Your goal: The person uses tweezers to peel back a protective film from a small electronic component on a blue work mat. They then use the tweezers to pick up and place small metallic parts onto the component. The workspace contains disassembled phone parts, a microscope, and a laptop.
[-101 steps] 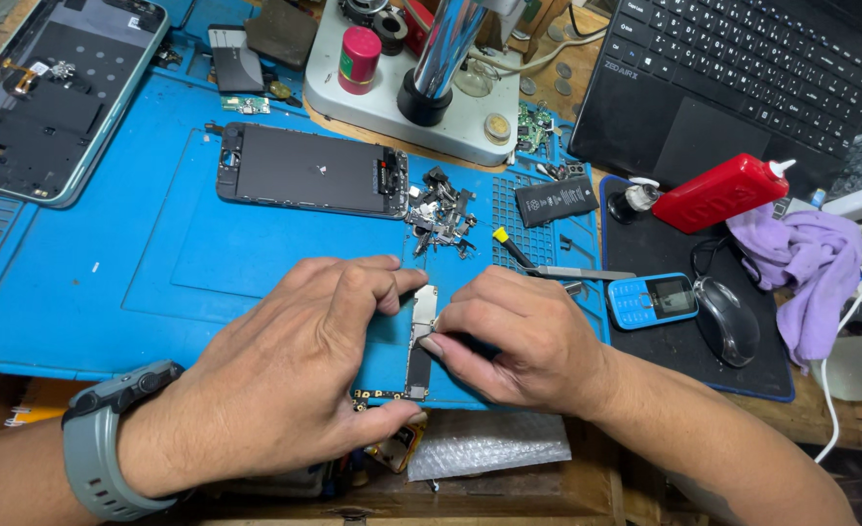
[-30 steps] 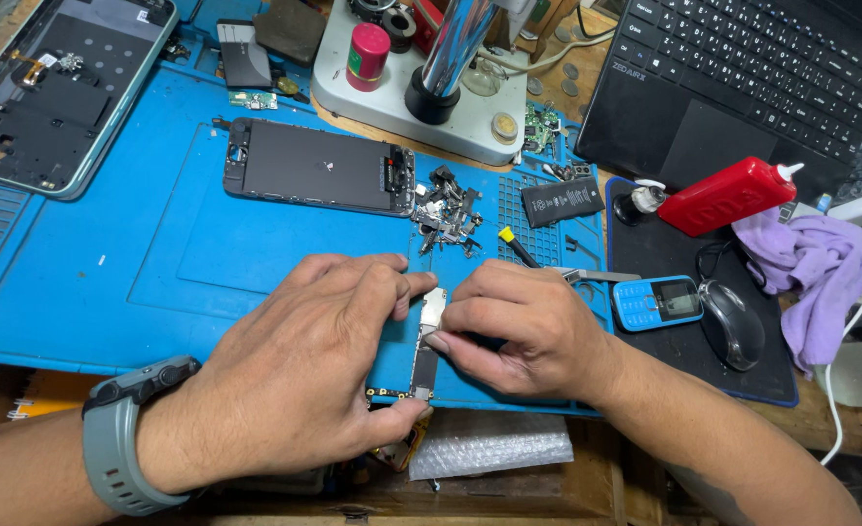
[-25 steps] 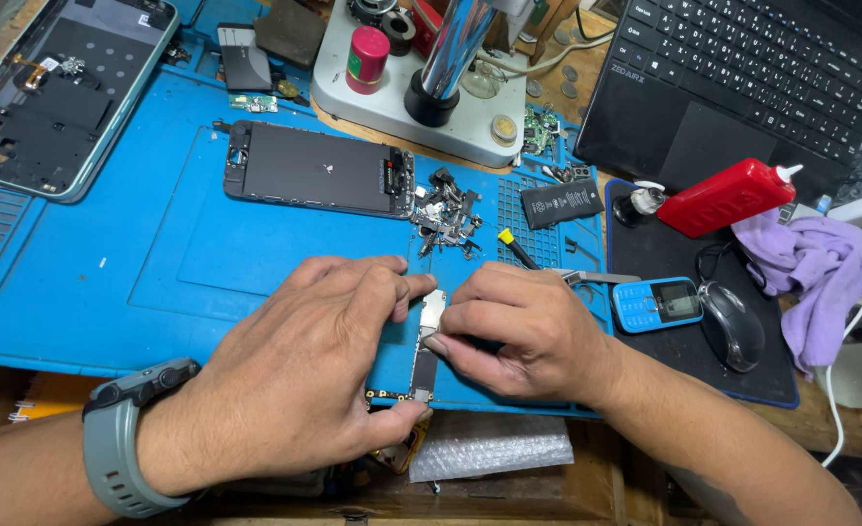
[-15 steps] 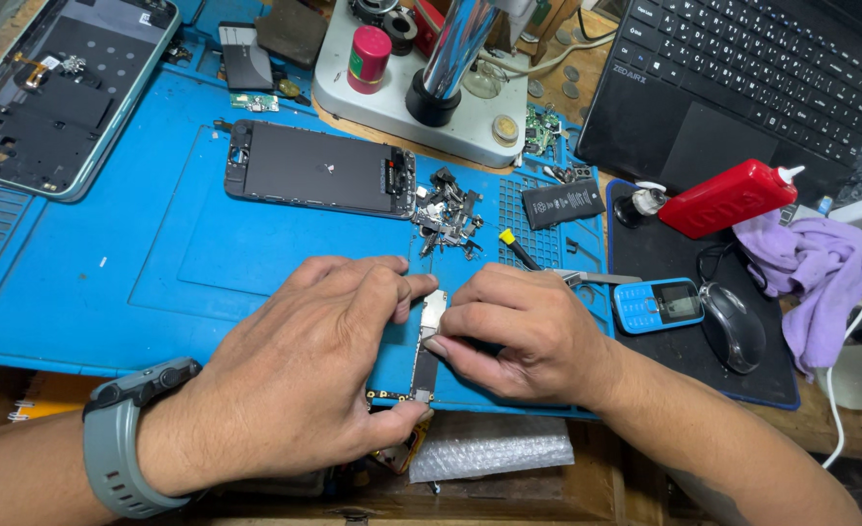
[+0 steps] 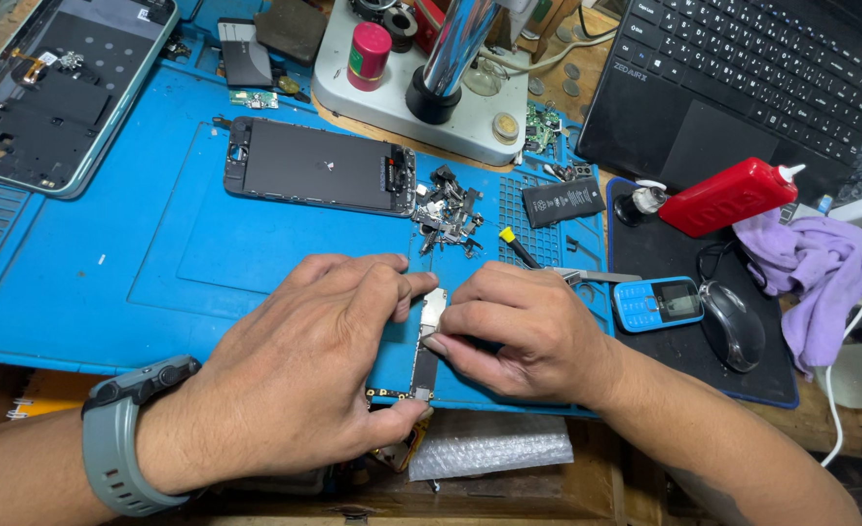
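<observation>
Bubble wrap: a clear piece is laid on the wooden bench just off the near edge of the blue mat, below the hands.
Left hand: closed on the circuit board; the thumb is pressed at the board's near end and the forefinger at its far end. A grey watch is worn on the wrist.
Right hand: closed on the same board from the right, its fingertips pinched against the board's right edge.
Circuit board: a narrow strip with a silver shield on the far half, held between both hands at the near edge of the mat, right of its middle. Whether it is lifted or resting on the mat cannot be told.
Tweezers: laid on the mat just beyond the right hand, beside a small tool with a yellow tip.
Blue phone: a small keypad handset placed on the black pad at the right, next to a dark mouse.
Purple cloth: bunched at the right edge of the pad.
Loose small parts: heaped near the middle of the mat.
Phone screen: laid face down, left of the heap.
Battery: set on the gridded part of the mat.
Red bottle: laid on its side, far right.
Open phone housing: at the far left corner.
Microscope base: white, at the far edge.
Laptop: far right.
</observation>
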